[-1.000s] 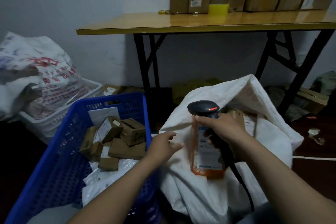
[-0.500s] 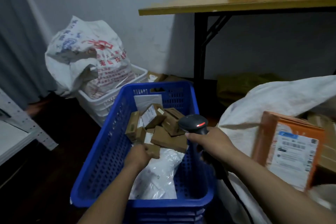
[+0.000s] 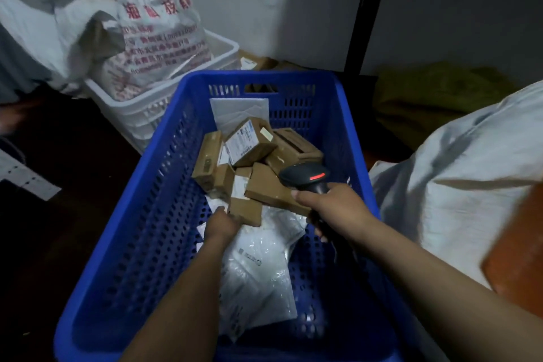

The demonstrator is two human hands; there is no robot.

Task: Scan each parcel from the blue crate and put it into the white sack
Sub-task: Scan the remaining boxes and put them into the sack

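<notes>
"Two changes in one second: which are they?"

"(a) A second ago your right hand held the orange parcel (image 3: 517, 258) over the white sack (image 3: 455, 185), together with the scanner. It now lies in the sack at the right edge of view, blurred. (b) Your left hand (image 3: 220, 223) was open between crate and sack. It is now down inside the blue crate (image 3: 164, 214), fingers curled on the near edge of a small brown box (image 3: 245, 210). One parcel is done, and you are starting on the next."

"And the other hand?"

"Your right hand (image 3: 335, 209) grips the scanner (image 3: 305, 176) by its handle. The head sits above the heap with its red light lit, near the box you hold."

"How does that box look?"

"It is plain brown card, squat, with no label on the face that shows, so you will probably have to turn it to find the code. It lies on the white poly mailers (image 3: 258, 267), against a flatter carton. More brown cartons (image 3: 252, 144), one with a white label, are piled at the far end."
</notes>
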